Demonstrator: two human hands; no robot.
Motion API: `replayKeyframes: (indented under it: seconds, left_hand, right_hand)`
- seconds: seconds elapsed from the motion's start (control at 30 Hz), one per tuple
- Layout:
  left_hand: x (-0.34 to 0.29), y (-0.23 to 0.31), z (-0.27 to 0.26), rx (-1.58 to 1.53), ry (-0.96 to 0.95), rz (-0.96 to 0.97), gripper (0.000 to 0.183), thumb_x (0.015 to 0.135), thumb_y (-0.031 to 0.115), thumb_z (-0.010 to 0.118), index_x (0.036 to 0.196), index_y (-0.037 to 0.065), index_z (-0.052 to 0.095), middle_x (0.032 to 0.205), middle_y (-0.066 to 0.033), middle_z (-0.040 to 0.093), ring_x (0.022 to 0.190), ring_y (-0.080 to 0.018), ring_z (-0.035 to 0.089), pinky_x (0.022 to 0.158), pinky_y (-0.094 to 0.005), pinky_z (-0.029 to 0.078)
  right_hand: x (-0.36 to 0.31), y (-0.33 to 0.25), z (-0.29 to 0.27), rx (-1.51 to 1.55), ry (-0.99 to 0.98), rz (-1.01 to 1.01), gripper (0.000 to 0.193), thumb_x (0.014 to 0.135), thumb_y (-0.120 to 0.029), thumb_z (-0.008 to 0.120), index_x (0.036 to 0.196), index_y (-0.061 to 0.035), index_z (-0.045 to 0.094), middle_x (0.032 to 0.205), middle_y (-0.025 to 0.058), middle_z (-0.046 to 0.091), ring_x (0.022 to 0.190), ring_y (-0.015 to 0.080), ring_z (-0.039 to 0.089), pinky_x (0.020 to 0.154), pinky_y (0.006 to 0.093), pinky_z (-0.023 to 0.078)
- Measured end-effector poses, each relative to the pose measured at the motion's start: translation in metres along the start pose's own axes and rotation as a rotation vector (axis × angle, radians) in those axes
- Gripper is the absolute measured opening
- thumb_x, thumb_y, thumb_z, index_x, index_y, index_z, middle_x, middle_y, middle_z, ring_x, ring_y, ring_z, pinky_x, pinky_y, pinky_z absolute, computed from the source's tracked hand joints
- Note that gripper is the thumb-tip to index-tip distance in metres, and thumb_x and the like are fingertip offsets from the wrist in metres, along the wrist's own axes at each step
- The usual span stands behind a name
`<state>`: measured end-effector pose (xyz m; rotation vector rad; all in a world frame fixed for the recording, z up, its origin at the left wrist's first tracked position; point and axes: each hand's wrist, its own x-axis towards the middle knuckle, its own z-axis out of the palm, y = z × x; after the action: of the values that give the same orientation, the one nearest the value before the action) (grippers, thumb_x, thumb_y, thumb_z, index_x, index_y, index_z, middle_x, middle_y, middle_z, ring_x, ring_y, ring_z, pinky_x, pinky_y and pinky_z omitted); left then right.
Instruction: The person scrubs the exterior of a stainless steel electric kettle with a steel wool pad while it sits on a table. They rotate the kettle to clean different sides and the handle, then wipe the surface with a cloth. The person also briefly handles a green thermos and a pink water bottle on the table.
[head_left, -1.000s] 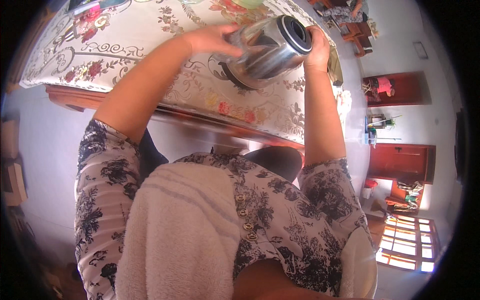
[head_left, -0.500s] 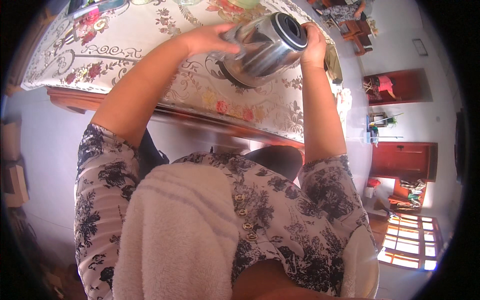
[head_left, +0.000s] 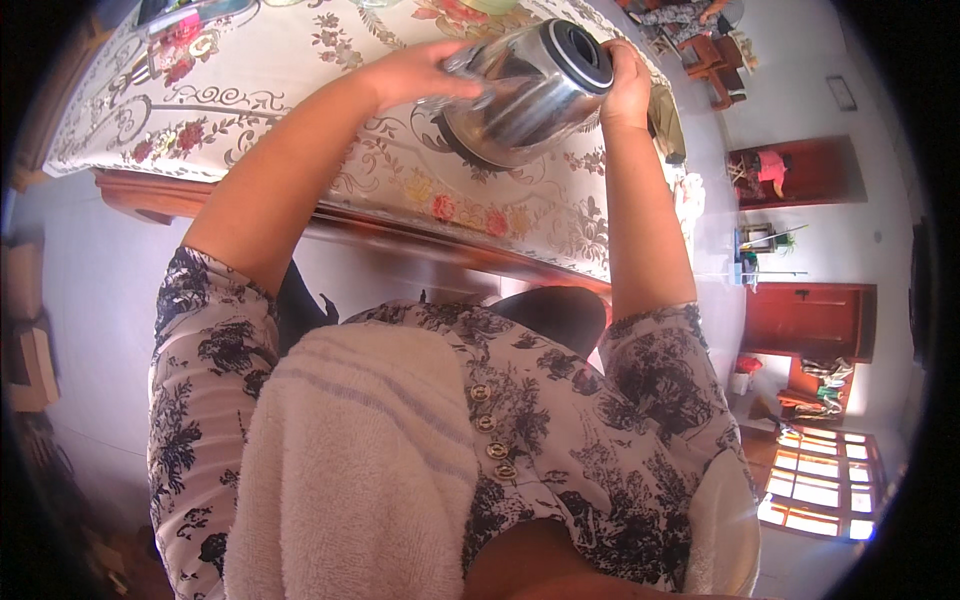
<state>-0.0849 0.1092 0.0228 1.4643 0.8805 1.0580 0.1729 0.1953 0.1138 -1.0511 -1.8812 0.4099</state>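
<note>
A shiny silver metal canister (head_left: 530,95) leans over the flowered tablecloth (head_left: 330,120). Its upper end has a black ring round a dark round opening, and its wider lower rim is dark and rests on or close to the cloth. On the far right side, my right hand (head_left: 625,88) is closed against the canister near the ringed end, its fingertips partly hidden behind it. At the canister's left side, my left hand (head_left: 425,75) is closed on some see-through, crumpled-looking plastic (head_left: 468,78) pressed to the metal. Glare blurs the plastic's outline.
Beyond lie a pale green round item (head_left: 490,5) and a flat tray-like thing (head_left: 195,15). An olive cloth-like item (head_left: 665,125) sits at the table's right edge. A white towel (head_left: 350,460) hangs over my front. Other people (head_left: 765,175) are farther off at right.
The canister has turned and shifted slightly between my hands, its ringed end a little higher and more to the left. Both hands keep their hold, nearly in place.
</note>
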Motion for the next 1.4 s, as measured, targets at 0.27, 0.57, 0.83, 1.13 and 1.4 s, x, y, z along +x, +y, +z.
replayKeyframes:
  seconds: [0.27, 0.57, 0.83, 1.13, 1.4]
  left_hand:
    - [0.009, 0.011, 0.018, 0.011, 0.067, 0.158, 0.084, 0.08, 0.027, 0.076, 0.148, 0.008, 0.03, 0.138, -0.011, 0.05, 0.125, -0.0198, 0.047, 0.106, -0.0309, 0.035]
    - [0.006, -0.012, 0.002, -0.094, -0.018, -0.071, 0.088, 0.076, 0.029, 0.08, 0.146, 0.005, 0.032, 0.131, -0.0105, 0.054, 0.121, -0.0205, 0.049, 0.105, -0.0337, 0.036]
    - [0.011, 0.002, 0.02, -0.328, 0.034, 0.089, 0.084, 0.079, 0.017, 0.075, 0.148, 0.007, 0.028, 0.14, -0.0081, 0.045, 0.128, -0.0209, 0.044, 0.108, -0.0358, 0.032]
    - [0.01, 0.009, 0.0, -0.278, -0.079, -0.028, 0.088, 0.073, 0.019, 0.081, 0.147, 0.012, 0.033, 0.13, -0.0025, 0.056, 0.118, -0.0155, 0.052, 0.102, -0.0325, 0.039]
    - [0.014, 0.035, 0.034, -0.256, 0.074, 0.094, 0.085, 0.077, 0.0, 0.067, 0.15, 0.011, 0.026, 0.139, -0.007, 0.047, 0.123, -0.0203, 0.047, 0.105, -0.0329, 0.035]
  right_hand:
    - [0.0, 0.002, 0.003, -0.044, 0.01, -0.021, 0.033, 0.09, -0.024, 0.044, 0.086, 0.003, 0.063, 0.09, 0.0108, 0.063, 0.087, 0.0207, 0.058, 0.083, 0.0285, 0.043]
    - [0.003, 0.018, 0.001, -0.013, 0.087, -0.074, 0.039, 0.091, -0.031, 0.044, 0.084, 0.0014, 0.064, 0.082, 0.017, 0.064, 0.077, 0.0273, 0.058, 0.076, 0.0342, 0.045]
    - [0.004, 0.012, 0.01, -0.064, 0.042, -0.071, 0.033, 0.086, -0.03, 0.044, 0.078, -0.0052, 0.064, 0.084, 0.0194, 0.065, 0.082, 0.0384, 0.061, 0.075, 0.0444, 0.047]
    - [-0.008, -0.016, 0.002, -0.082, 0.104, 0.039, 0.034, 0.086, -0.03, 0.043, 0.08, -0.0051, 0.067, 0.081, 0.0188, 0.065, 0.081, 0.0371, 0.062, 0.076, 0.0407, 0.048]
    - [-0.006, -0.007, 0.005, -0.049, 0.099, 0.051, 0.033, 0.087, -0.029, 0.044, 0.078, -0.0053, 0.065, 0.081, 0.0193, 0.064, 0.081, 0.0386, 0.061, 0.075, 0.0415, 0.048]
